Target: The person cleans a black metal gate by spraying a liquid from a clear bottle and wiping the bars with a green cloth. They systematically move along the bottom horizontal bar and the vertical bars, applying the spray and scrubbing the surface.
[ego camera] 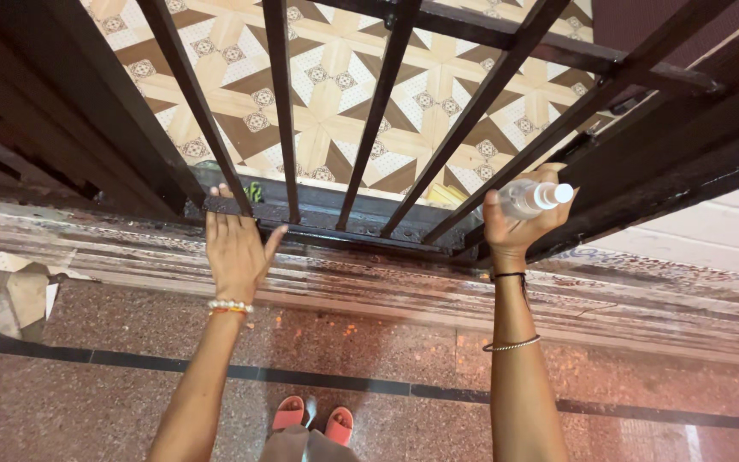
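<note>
Your left hand lay flat, fingers spread, on the dark grille's bottom rail; your right hand gripped a clear spray bottle against the bars; speckled stone floor below.

The one package here is a small clear plastic spray bottle, gripped in the person's right hand and lying almost on its side, right up against the dark metal bars of the gate. Its body is see-through and colourless, and the white cap end points to the right, past the fingers. Whether it carries a label cannot be made out from here. No signs or screens show anywhere in view
</note>
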